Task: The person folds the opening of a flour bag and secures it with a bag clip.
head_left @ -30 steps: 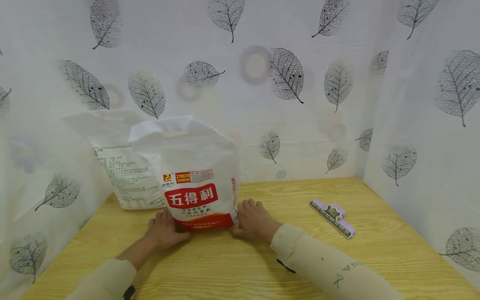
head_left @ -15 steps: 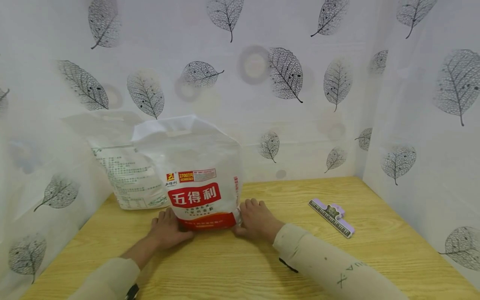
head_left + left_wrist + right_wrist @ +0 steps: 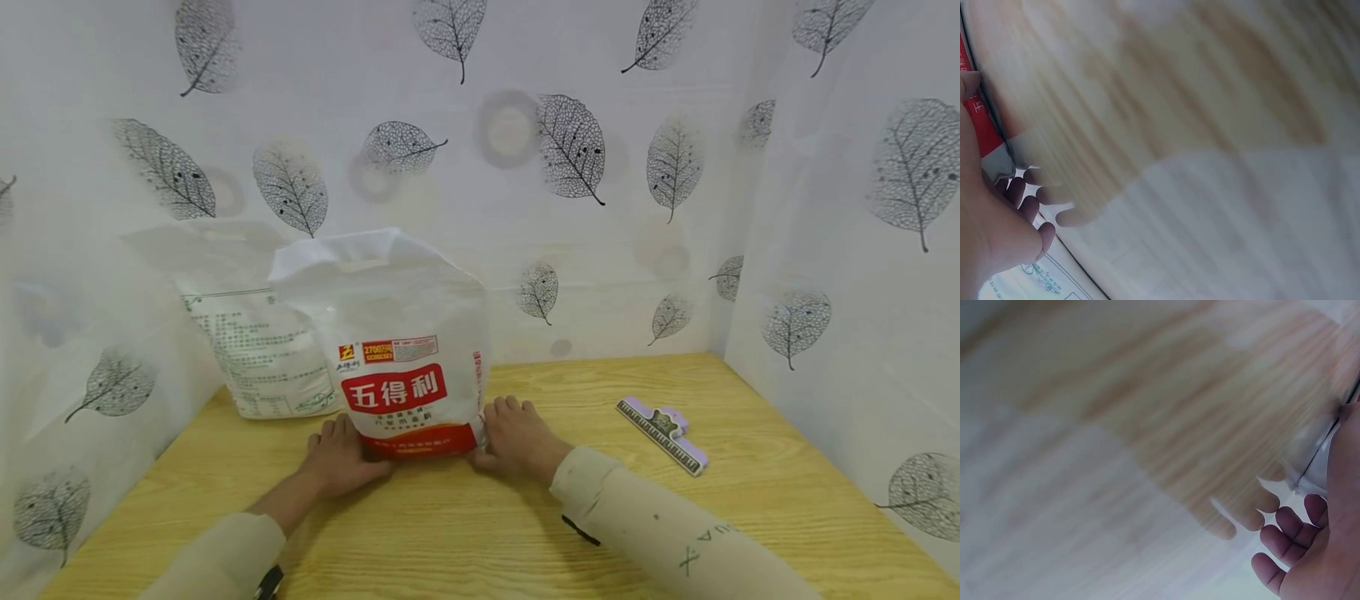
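A white flour bag (image 3: 408,321) with a red label and a cut-out handle stands upright on the table in the head view. My left hand (image 3: 341,458) holds its lower left corner, thumb along the front and fingers at the side. At the lower right corner, my right hand (image 3: 517,437) holds the bag the same way. In the left wrist view, my left hand (image 3: 997,231) shows its thumb on the bag's red front (image 3: 979,119). The right wrist view shows my right hand (image 3: 1316,550) with its fingers bent beside the bag's edge.
A second white bag (image 3: 251,358) with green print stands behind, at the left, partly hidden by the flour bag. A purple clip (image 3: 663,433) with a piano-key pattern lies at the right on the wooden table (image 3: 450,542). Leaf-patterned curtains (image 3: 615,275) enclose the table.
Both hands and the flour bag have slid a little to the right. The second bag and the purple clip have stayed in place.
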Motion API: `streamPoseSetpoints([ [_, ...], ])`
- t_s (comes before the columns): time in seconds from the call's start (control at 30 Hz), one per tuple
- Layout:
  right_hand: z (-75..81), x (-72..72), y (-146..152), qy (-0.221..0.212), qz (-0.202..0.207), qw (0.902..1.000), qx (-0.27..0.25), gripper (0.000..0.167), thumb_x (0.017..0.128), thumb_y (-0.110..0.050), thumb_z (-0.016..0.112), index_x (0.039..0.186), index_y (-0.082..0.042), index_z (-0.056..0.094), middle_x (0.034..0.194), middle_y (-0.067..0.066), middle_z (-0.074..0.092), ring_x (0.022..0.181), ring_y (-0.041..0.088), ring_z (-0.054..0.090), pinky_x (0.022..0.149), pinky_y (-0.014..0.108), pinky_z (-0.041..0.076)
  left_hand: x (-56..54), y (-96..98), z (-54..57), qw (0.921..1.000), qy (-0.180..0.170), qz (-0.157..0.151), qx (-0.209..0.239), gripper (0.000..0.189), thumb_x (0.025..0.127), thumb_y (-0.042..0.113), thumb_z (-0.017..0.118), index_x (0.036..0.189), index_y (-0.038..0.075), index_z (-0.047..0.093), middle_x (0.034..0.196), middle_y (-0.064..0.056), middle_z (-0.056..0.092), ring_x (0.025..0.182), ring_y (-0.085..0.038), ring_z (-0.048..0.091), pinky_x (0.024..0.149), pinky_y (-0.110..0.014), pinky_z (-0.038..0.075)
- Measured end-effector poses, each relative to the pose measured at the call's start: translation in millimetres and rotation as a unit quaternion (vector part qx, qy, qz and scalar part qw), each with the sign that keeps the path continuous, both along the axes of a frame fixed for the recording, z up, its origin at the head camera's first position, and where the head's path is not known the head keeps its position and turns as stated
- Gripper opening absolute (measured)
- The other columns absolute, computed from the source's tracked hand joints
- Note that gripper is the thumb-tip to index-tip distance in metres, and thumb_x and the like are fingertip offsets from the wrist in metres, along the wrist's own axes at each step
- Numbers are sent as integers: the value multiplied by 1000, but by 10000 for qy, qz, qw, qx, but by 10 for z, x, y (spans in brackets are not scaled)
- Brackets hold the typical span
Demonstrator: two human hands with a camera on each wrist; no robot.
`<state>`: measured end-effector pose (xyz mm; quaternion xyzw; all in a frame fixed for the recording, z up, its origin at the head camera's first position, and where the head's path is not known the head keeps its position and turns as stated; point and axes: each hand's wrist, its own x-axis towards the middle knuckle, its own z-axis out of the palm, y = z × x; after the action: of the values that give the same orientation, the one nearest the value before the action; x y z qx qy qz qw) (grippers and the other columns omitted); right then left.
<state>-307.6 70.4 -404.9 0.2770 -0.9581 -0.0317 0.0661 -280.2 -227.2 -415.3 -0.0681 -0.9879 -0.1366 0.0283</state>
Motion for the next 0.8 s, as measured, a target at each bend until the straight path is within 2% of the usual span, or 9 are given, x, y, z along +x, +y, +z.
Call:
streamPoseSetpoints([
  [0.17, -2, -4, 22, -42, -51, 10000, -27, 58, 89, -63, 54, 111, -10, 53, 97, 3, 54, 97, 22, 50, 92, 44, 45, 39, 51, 65, 9999, -108, -18, -73, 104, 75, 62, 73, 142, -6, 33, 126, -23, 48, 113, -40, 43, 92, -61, 37],
  [0.4, -10, -16, 63, -82, -57, 9999, -25, 59, 89, -64, 55, 111, -9, 53, 98, 5, 55, 100, 25, 52, 97, 49, 45, 13, 92, 63, 9996, -209, 16, -166, 103, 75, 61, 73, 143, -6, 33, 127, -23, 47, 114, -40, 42, 94, -60, 37],
  [0.8, -26, -30, 121, 25, -52, 10000, 46, 61, 90, -66, 52, 110, -8, 54, 94, 4, 53, 94, 22, 50, 89, 44, 47, -15, 152, 55, 9998, -174, 21, -131, 104, 74, 63, 73, 143, -4, 33, 128, -23, 48, 114, -39, 43, 95, -62, 37],
])
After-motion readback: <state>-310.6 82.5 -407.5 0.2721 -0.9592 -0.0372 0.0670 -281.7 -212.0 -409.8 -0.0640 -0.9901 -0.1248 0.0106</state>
